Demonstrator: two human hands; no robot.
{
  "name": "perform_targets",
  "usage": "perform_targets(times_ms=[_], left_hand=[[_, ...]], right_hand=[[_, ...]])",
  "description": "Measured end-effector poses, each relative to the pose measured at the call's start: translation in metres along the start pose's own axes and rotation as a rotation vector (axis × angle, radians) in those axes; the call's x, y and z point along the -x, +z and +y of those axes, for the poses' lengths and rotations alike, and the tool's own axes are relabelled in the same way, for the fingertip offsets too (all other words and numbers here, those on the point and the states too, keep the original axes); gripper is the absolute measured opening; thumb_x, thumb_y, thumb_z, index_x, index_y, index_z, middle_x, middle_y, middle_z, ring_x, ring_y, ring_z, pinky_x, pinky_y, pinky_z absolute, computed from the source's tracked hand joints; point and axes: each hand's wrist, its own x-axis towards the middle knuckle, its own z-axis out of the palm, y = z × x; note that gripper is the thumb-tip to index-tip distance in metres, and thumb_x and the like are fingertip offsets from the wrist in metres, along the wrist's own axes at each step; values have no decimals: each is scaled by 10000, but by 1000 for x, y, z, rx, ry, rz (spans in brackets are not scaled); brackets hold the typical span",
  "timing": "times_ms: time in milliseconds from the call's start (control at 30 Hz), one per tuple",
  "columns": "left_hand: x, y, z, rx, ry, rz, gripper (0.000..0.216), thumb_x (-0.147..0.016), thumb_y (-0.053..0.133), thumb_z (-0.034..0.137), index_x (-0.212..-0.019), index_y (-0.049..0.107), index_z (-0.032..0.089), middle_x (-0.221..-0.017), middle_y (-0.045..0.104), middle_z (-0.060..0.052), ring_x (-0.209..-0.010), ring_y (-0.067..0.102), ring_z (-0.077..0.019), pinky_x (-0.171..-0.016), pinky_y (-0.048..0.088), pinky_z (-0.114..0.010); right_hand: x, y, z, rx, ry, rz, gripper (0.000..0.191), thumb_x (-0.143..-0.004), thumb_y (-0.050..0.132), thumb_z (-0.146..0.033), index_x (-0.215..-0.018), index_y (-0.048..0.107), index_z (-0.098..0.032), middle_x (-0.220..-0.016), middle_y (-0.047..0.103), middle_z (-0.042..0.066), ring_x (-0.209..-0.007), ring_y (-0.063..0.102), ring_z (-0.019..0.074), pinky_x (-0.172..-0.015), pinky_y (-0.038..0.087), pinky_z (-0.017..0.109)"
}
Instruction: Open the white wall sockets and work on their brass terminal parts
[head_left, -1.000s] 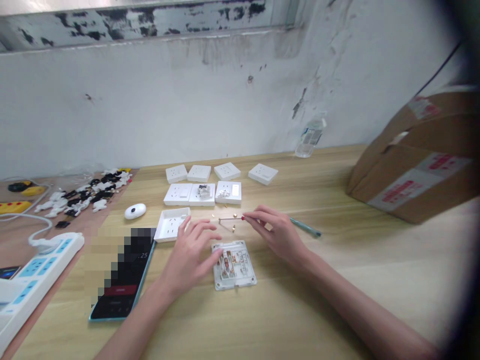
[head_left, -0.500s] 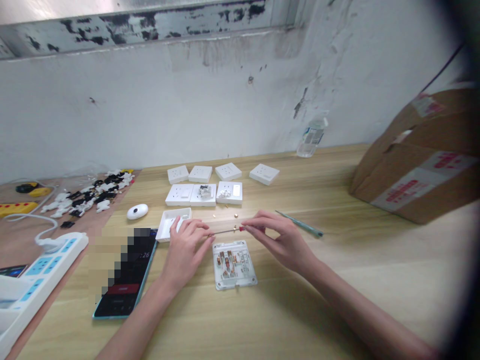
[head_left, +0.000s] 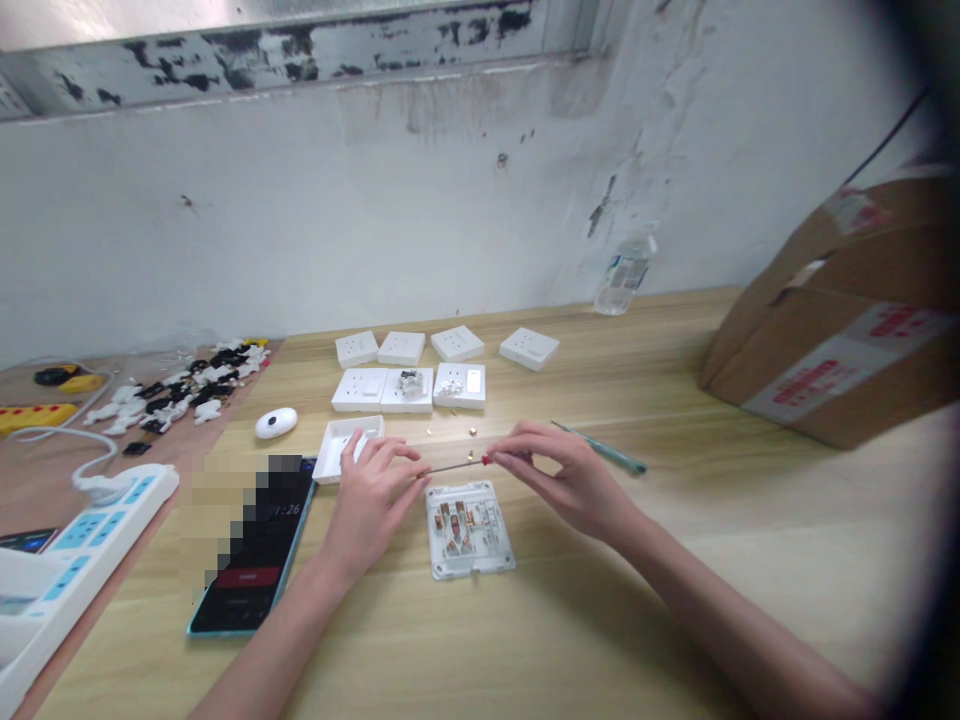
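Note:
My right hand (head_left: 566,480) is closed in a pinch on the red handle of a thin screwdriver (head_left: 456,466), its shaft lying nearly level and pointing left. At the shaft's tip, the thumb and forefinger of my left hand (head_left: 377,497) are pinched together; a small brass-coloured bit shows there, too small to name. Just below both hands lies a white socket plate (head_left: 471,530), back side up, with brass contacts inside. Behind the shaft are small brass pieces (head_left: 472,432) on the table. An open white switch housing (head_left: 330,455) sits partly behind my left fingers.
White socket panels (head_left: 400,348) stand in rows at the back, some bearing small parts. A green pen-like tool (head_left: 600,447) lies right of my hand. Left are a phone (head_left: 255,560), a white oval device (head_left: 276,423) and a power strip (head_left: 97,540). A cardboard box (head_left: 832,330) stands right.
Both hands stay almost in place around the screwdriver. The screwdriver's handle end has shifted very slightly to the right; the view has also moved a little.

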Motion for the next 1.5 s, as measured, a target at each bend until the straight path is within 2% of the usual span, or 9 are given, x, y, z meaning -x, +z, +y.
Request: perform_targets(times_ms=[500, 567, 733, 833, 933, 1033, 1133, 1300, 1500], left_hand=[[1, 2, -2, -16, 52, -8, 147, -881, 561, 228, -959, 676, 274, -981, 651, -12, -1045, 551, -223, -1057, 189, -576], [0, 2, -1, -13, 62, -7, 147, -885, 558, 231, -966, 672, 276, -982, 652, -9, -1041, 554, -219, -1058, 191, -574], [0, 1, 5, 15, 87, 5, 127, -885, 564, 237, -955, 663, 274, -980, 656, -6, -1031, 558, -210, -1064, 202, -555], [0, 1, 8, 31, 93, 17, 114, -881, 572, 233, -942, 662, 268, -977, 658, -4, -1035, 557, -207, -1070, 198, -546], [1, 2, 11, 54, 89, 21, 99, -880, 574, 238, -912, 665, 259, -967, 662, -5, -1029, 563, -208, -1074, 195, -547], [1, 3, 13, 81, 83, 15, 105, -887, 563, 249, -906, 665, 263, -960, 661, -6, -1034, 564, -210, -1075, 193, -551], [1, 2, 15, 109, 78, -19, 125, -877, 578, 303, -973, 653, 276, -1009, 648, -15, -1059, 551, -217, -1074, 197, -556], [0, -4, 21, 158, 96, -173, 548, -710, 706, 514, -1177, 571, 261, -1189, 560, -79, -1175, 465, -277, -1085, 173, -578], [0, -5, 25, 152, 86, -224, 375, -753, 679, 457, -1072, 615, 272, -1180, 548, -63, -1207, 431, -277, -1096, 141, -586]], right_hand=[[-7, -6, -7, 22, -47, -92, 163, -918, 517, -249, -956, 665, -192, -814, 649, 32, -709, 580, 126, -635, 451, 258], [-12, -4, -13, 27, -42, -63, 140, -905, 539, -245, -986, 637, -186, -819, 641, 26, -715, 584, 124, -640, 459, 254], [-23, 8, -29, 68, -94, 165, 151, -860, 596, -220, -1006, 593, -184, -806, 653, 17, -727, 615, 130, -698, 494, 267], [-25, 15, -32, 85, -149, 242, 213, -864, 580, -196, -1078, 582, -199, -845, 669, 24, -763, 631, 141, -736, 506, 292], [-21, 19, -31, 79, -155, 267, 298, -869, 565, -183, -1164, 556, -222, -890, 678, 34, -799, 639, 156, -761, 513, 321], [-14, 19, -31, 80, -138, 301, 308, -864, 570, -181, -1168, 558, -231, -879, 676, 37, -799, 642, 171, -745, 519, 332], [-6, 16, -33, 104, -135, 308, 320, -863, 571, -172, -1175, 550, -242, -861, 671, 32, -789, 640, 177, -726, 520, 331], [5, 6, -33, 157, -82, 304, 339, -867, 580, -171, -1193, 539, -255, -863, 666, 33, -782, 634, 178, -723, 514, 330], [15, 1, -29, 145, -64, 282, 353, -867, 576, -153, -1204, 534, -247, -862, 669, 34, -785, 634, 179, -722, 504, 333]])
